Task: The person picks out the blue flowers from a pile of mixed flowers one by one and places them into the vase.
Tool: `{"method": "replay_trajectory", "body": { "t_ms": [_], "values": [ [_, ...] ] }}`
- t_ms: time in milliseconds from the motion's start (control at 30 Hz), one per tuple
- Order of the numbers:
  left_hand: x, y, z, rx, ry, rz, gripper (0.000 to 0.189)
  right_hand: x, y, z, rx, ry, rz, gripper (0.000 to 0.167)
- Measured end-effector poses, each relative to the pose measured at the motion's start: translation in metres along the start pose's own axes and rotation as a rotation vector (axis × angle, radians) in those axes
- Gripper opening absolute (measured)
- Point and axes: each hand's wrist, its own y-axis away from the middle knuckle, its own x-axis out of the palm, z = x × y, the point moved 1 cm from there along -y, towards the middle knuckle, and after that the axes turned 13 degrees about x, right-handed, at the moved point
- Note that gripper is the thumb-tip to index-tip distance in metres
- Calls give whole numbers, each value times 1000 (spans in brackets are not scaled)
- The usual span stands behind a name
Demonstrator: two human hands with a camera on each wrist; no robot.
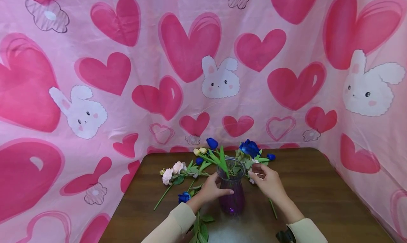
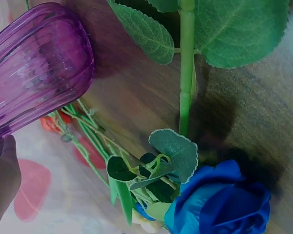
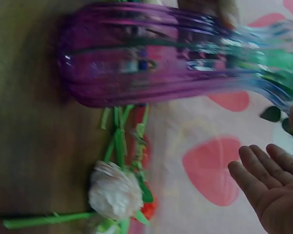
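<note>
A purple ribbed glass vase [image 1: 231, 197] stands upright on the table, stems and green leaves [image 1: 222, 161] inside it. My left hand [image 1: 210, 190] holds the vase's left side, thumb across the front. Beside the rim is my right hand [image 1: 268, 181]; the right wrist view shows its fingers [image 3: 263, 170] extended and apart, with the thumb close to the rim. Whether the thumb touches the glass, I cannot tell. A large blue rose [image 1: 249, 148] appears just behind the right side of the rim; where its stem ends is hidden.
Pale pink flowers [image 1: 171, 171] lie left of the vase. Another blue rose [image 2: 219, 197] with a leafy stem lies near the left forearm. Blue tulips [image 1: 212, 143] and cream buds [image 1: 199, 151] show behind the vase. A heart-patterned cloth [image 1: 190, 105] surrounds the brown table [image 1: 318, 186].
</note>
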Motion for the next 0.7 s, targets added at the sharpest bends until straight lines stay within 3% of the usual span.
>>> {"method": "replay_trajectory", "body": {
  "t_ms": [267,700],
  "values": [
    [3,3,3,31,-4,-23,73,23,7,-13,-21,-15,130,49],
    [7,7,4,61,-20,-43,79,48,6,-15,-39,-22,186,64]
  ]
}}
